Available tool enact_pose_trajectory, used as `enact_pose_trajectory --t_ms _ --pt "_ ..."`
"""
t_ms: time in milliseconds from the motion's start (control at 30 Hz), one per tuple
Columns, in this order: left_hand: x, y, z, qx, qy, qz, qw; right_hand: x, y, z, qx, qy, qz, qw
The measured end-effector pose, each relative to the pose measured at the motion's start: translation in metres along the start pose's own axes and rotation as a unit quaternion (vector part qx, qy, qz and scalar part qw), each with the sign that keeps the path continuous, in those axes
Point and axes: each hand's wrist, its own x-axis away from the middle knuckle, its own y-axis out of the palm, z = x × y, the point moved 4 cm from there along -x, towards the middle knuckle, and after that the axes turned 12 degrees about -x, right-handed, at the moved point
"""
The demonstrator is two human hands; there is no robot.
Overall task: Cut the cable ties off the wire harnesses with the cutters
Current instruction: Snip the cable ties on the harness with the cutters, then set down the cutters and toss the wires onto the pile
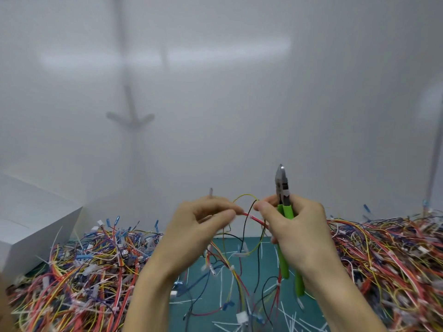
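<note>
Over the desk's (179, 315) middle, the light, floppy wire harness (255, 219) is pinched by the left hand (203, 226) and right hand (294, 226) beside its stiff little cable tie (249, 215), likely the best hold; the cutters (281, 185) are gripped in the right too.

A person's left hand (199, 226) and right hand (294, 226) pinch a wire harness (254, 218) between them above a green mat (201, 307). A white cable tie (249, 215) sits on its red strand. The right hand also grips green-handled cutters (282, 188), steel nose pointing up. Tangled wire piles lie at left (84, 271) and right (388, 259), white offcuts (292, 319) litter the near mat, and a white box (36, 224) stands far left.
</note>
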Motion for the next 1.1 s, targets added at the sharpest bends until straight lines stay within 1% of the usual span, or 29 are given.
enact_pose_trajectory --t_ms 67,100,133,167,233,267,333,367,433,500,533,600,667,733,800,867,900,1033,1100 --pt "0.000 -0.011 -0.015 0.041 -0.082 0.068 0.994 -0.001 -0.003 -0.001 -0.041 -0.006 0.017 0.999" --pt "0.001 -0.015 -0.025 0.042 -0.130 0.094 0.986 -0.001 -0.004 -0.001 -0.058 -0.009 0.022 0.998" --pt "0.001 -0.018 -0.035 0.032 -0.178 0.102 0.978 -0.001 -0.005 -0.002 -0.070 -0.011 0.025 0.997" --pt "0.002 -0.017 -0.045 0.016 -0.224 0.090 0.970 -0.001 -0.005 -0.002 -0.078 -0.015 0.027 0.996" --pt "0.004 -0.008 -0.061 -0.007 -0.301 0.013 0.954 0.000 -0.005 -0.004 -0.091 -0.024 0.026 0.995" --pt "0.006 0.000 -0.066 -0.002 -0.325 -0.036 0.945 0.001 -0.005 -0.006 -0.099 -0.030 0.023 0.994" --pt "0.009 0.018 -0.074 0.032 -0.344 -0.118 0.931 0.003 -0.002 -0.010 -0.119 -0.040 0.011 0.992" --pt "0.010 0.026 -0.076 0.053 -0.345 -0.147 0.926 0.004 0.000 -0.012 -0.129 -0.043 -0.001 0.991" --pt "0.010 0.037 -0.079 0.095 -0.338 -0.178 0.919 0.007 0.003 -0.017 -0.142 -0.050 -0.033 0.988" --pt "0.008 0.040 -0.079 0.149 -0.328 -0.178 0.916 0.009 0.005 -0.020 -0.145 -0.052 -0.066 0.986" --pt "0.006 0.040 -0.078 0.179 -0.325 -0.165 0.914 0.009 0.006 -0.021 -0.143 -0.050 -0.081 0.985" --pt "0.001 0.035 -0.076 0.239 -0.320 -0.106 0.911 0.010 0.008 -0.023 -0.126 -0.041 -0.115 0.985" --pt "-0.003 0.027 -0.074 0.272 -0.307 -0.014 0.912 0.010 0.008 -0.023 -0.083 -0.022 -0.155 0.984" --pt "-0.006 0.015 -0.073 0.245 -0.275 0.072 0.927 0.010 0.008 -0.020 -0.028 0.017 -0.195 0.980" --pt "-0.006 0.003 -0.069 0.208 -0.237 0.127 0.940 0.011 0.008 -0.014 0.012 0.071 -0.221 0.973" --pt "-0.005 -0.005 -0.064 0.207 -0.199 0.158 0.945 0.011 0.009 -0.005 0.005 0.125 -0.218 0.968" --pt "-0.005 -0.007 -0.061 0.204 -0.183 0.168 0.947 0.010 0.009 -0.001 0.007 0.136 -0.202 0.970" --pt "-0.006 -0.012 -0.052 0.181 -0.125 0.198 0.955 -0.001 0.000 0.019 0.079 0.116 -0.100 0.985" --pt "-0.006 -0.017 -0.047 0.175 -0.095 0.222 0.954 -0.007 -0.008 0.033 0.165 0.110 -0.077 0.977"
